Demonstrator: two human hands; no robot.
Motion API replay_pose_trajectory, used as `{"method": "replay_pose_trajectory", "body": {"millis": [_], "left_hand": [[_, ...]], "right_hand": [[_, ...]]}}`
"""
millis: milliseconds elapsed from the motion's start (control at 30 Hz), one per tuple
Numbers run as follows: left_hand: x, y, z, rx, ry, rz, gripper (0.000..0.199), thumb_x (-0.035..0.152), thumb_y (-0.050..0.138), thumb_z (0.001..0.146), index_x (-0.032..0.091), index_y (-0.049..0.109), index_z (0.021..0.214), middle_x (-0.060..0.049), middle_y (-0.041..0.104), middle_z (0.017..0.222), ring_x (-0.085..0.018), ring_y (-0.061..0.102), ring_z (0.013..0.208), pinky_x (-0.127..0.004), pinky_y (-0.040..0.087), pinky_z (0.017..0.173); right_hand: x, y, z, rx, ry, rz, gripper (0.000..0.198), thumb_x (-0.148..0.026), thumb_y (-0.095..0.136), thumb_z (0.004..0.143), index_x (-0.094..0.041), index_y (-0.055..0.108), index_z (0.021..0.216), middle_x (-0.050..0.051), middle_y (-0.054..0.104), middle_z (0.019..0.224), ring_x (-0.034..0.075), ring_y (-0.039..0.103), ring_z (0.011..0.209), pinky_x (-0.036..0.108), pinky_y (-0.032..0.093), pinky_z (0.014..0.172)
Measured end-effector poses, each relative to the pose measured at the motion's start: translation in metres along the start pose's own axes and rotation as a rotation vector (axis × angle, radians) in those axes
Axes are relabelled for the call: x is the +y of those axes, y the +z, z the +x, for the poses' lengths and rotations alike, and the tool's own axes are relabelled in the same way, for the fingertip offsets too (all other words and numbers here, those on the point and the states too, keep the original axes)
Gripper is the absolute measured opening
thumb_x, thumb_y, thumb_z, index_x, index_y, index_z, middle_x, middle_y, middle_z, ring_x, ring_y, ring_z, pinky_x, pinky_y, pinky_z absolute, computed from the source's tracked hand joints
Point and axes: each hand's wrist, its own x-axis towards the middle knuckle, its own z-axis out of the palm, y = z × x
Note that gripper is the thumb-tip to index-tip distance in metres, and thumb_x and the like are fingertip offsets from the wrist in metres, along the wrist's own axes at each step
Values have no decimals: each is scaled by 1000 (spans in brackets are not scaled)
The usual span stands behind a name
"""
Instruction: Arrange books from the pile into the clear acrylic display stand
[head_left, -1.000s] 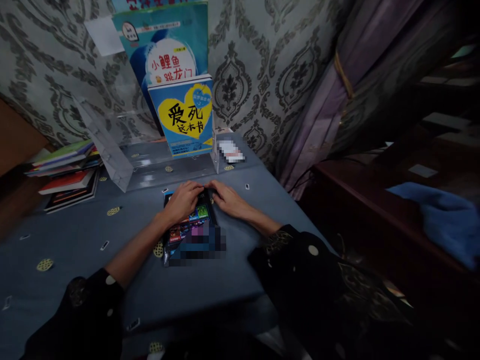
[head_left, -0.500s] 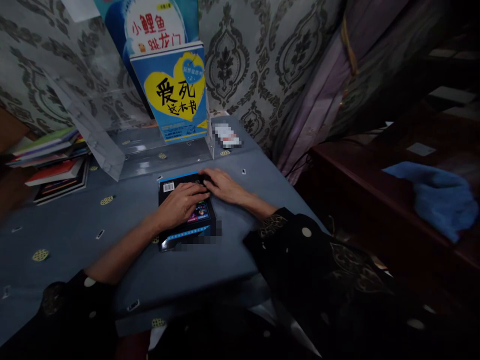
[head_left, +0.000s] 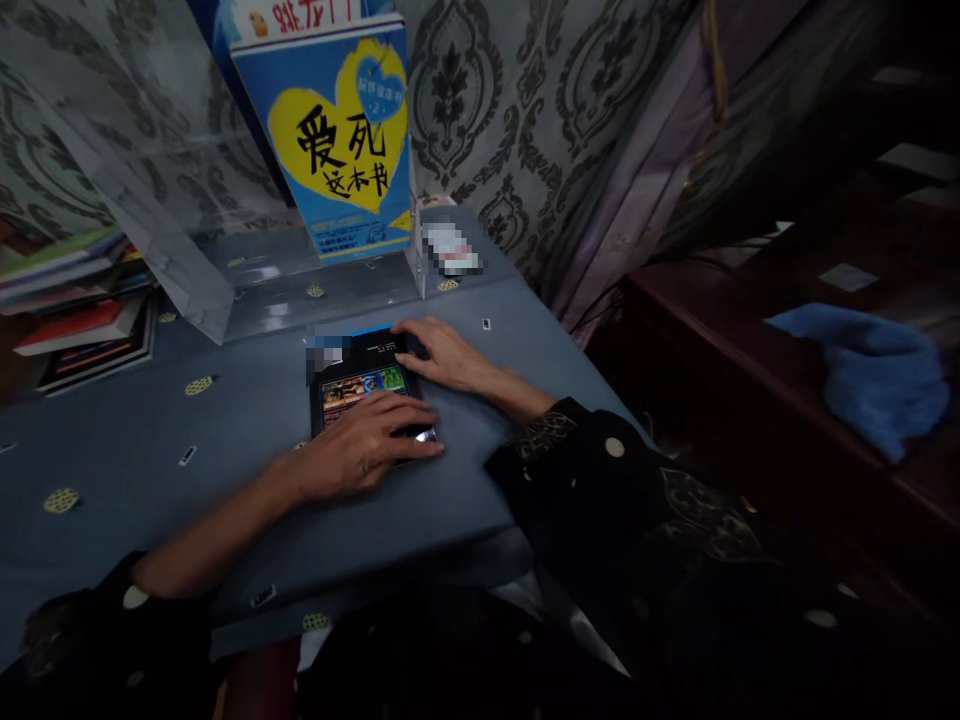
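A black book (head_left: 367,352) with a blue edge and small colour pictures lies flat on the cloth-covered table. My left hand (head_left: 367,440) rests across its near part, fingers stretched out toward the right edge, and hides much of the lower cover. My right hand (head_left: 439,355) touches the far right corner with its thumb and fingers apart. Behind the book stands a clear acrylic stand (head_left: 277,312), and in it leans a blue book with a yellow heart (head_left: 337,150), in front of a taller blue book.
A pile of books (head_left: 90,320) lies at the left on the table. Right of the stand is a blurred-out white item (head_left: 454,250). A blue cloth (head_left: 877,380) hangs over a dark red table (head_left: 690,330) at the right, past a pinkish curtain (head_left: 622,180).
My left hand has slid down the black book toward its near edge, baring the pictures on the upper cover. The right hand stays at the far right corner. The view has tilted slightly down.
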Motion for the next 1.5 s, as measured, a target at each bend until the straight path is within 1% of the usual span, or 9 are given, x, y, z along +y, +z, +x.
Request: {"method": "replay_pose_trajectory", "body": {"millis": [233, 333, 433, 567, 733, 967, 1133, 1300, 1500], "left_hand": [[-3, -3, -3, 6, -62, -50, 43, 4, 45, 91, 26, 68, 121, -7, 65, 131, -21, 57, 125, -43, 48, 106], [-28, -8, -18, 111, -222, 40, 38, 7, 45, 92, 21, 69, 118, -11, 67, 126, -22, 62, 118, -45, 51, 101], [-61, -19, -40, 222, -478, 166, 37, 7, 44, 91, 17, 71, 113, -11, 70, 118, -23, 65, 110, -45, 53, 99], [-90, -33, -61, 274, -631, 84, 41, 5, 42, 87, 20, 73, 108, -5, 74, 112, -20, 68, 107, -40, 53, 98], [-97, -34, -66, 318, -673, -13, 41, 8, 43, 87, 22, 74, 109, -3, 75, 112, -19, 69, 106, -38, 53, 98], [-99, -30, -68, 330, -670, -46, 43, 6, 42, 87, 19, 73, 113, -5, 75, 109, -18, 69, 102, -35, 53, 95], [-100, -29, -69, 325, -687, -37, 44, 4, 42, 88, 21, 73, 113, -3, 75, 111, -18, 68, 106, -35, 52, 97], [-100, -28, -69, 323, -640, -37, 43, 3, 43, 86, 21, 73, 110, -3, 75, 111, -18, 69, 105, -36, 52, 97], [-98, -25, -68, 349, -642, -23, 40, 5, 43, 86, 22, 74, 105, -2, 75, 112, -18, 68, 106, -35, 52, 98]], "right_hand": [[-2, 1, -3, -6, -17, -72, 39, -33, 56, 94, -15, 58, 129, 15, 61, 137, 29, 54, 128, 48, 41, 110], [-1, 3, -4, -9, -24, -116, 40, -35, 53, 96, -16, 59, 130, 14, 57, 143, 30, 51, 132, 52, 39, 111], [-2, 3, -5, -17, -28, -175, 42, -35, 51, 98, -15, 59, 133, 16, 57, 143, 31, 49, 134, 55, 39, 109], [-12, 4, -1, -45, -54, -292, 41, -27, 49, 98, -9, 60, 132, 19, 58, 141, 33, 47, 136, 55, 37, 111], [-40, 19, 24, -157, -180, -378, 38, -26, 46, 100, -11, 61, 132, 17, 61, 137, 32, 51, 130, 52, 40, 108], [-74, 53, 45, -252, -341, -284, 36, -24, 46, 100, -14, 62, 131, 17, 61, 135, 31, 51, 129, 53, 44, 106], [-82, 59, 25, -316, -420, -147, 39, -26, 43, 102, -17, 59, 137, 15, 56, 144, 27, 43, 142, 54, 38, 115], [-103, 59, -6, -436, -469, -162, 43, -30, 39, 105, -16, 53, 143, 10, 51, 151, 22, 36, 147, 48, 31, 122], [-118, 63, -30, -412, -478, -188, 44, -29, 39, 105, -12, 50, 145, 11, 48, 153, 22, 33, 149, 45, 29, 124]]}}
